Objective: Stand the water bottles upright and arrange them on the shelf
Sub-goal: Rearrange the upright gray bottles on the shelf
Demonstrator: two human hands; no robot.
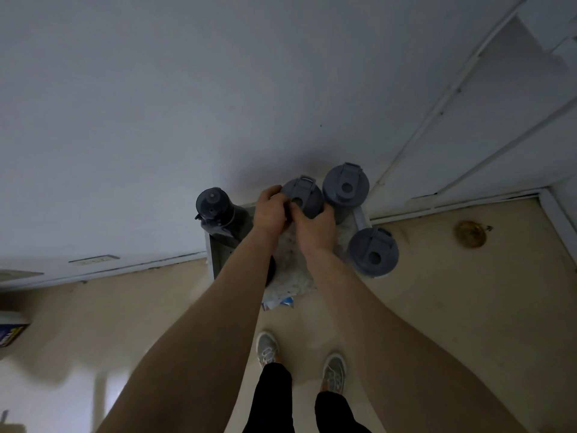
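Seen from straight above, several grey-lidded water bottles stand upright on a small speckled shelf (290, 276) set against the white wall. My left hand (271, 210) and my right hand (313, 228) both grip the middle bottle (307, 195) at the back of the shelf. A second bottle (346, 186) stands just right of it at the back right corner. A third bottle (373, 252) stands at the front right corner. A darker bottle (215, 210) with a narrower cap stands at the back left. A dark round shape under my left forearm is mostly hidden.
A white door (487, 126) and its frame lie to the right of the shelf. Beige floor spreads below, with my two shoes (299, 360) close to the shelf front. A round brass floor fitting (470, 234) sits right. A box (11, 329) lies at far left.
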